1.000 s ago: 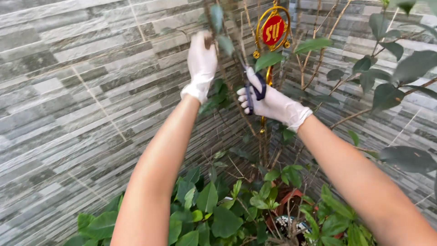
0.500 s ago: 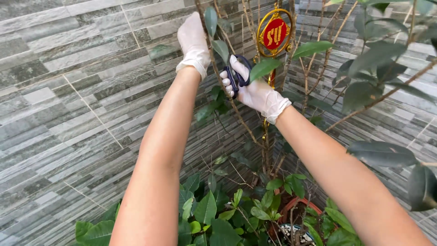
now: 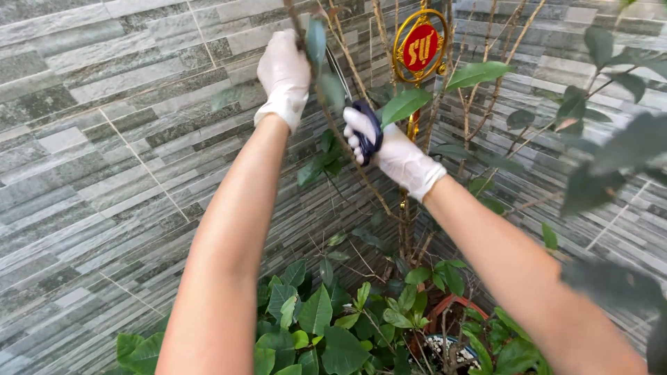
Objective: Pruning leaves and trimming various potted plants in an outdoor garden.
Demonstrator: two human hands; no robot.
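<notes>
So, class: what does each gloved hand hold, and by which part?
The right hand holds dark-handled scissors by the handle loops. The left hand grips a thin brown branch near its upper part.

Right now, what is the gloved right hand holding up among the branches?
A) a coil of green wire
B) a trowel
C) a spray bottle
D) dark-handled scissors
D: the right hand has its fingers through the dark handles of the scissors, whose blades point up toward the thin branch that the left hand grips.
</notes>
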